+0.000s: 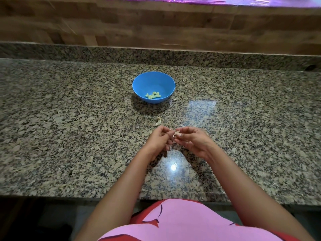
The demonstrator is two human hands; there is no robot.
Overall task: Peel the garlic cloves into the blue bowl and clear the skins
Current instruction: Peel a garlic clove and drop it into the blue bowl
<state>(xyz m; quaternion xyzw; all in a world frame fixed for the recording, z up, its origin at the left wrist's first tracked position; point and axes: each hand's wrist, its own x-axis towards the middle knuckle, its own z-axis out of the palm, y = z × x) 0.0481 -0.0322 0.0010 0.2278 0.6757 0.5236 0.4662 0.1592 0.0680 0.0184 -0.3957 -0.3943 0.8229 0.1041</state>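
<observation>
**Mid-peel: clove pinched btwn both hands, bowl straight ahead**

Both hands meet just above the desk (86,119), near its front edge. Right hand (192,141) pinches a garlic clove (177,133) at thumb and fingertips. Left hand (159,138) is curled narrow, its fingertips on the same clove from the other side, prob. picking at the skin, though the clove is too small here to tell how much skin is left. Its long axis seems to run roughly left-right, from one hand to the other.

Key relation: blue bowl (152,79) stands well apart from the hands, directly beyond them and slightly to the left, so the left hand is a bit nearer. The drop means a reach fwd, away from the body. A few peeled cloves (153,95) already lie in the bottom of the bowl.

One more unpeeled piece (158,121) lies on the desk btwn bowl and hands, just beyond the left hand, an easy next pick. Judging by this, peeling is nearly done and clearing the skins is not yet started.
</observation>
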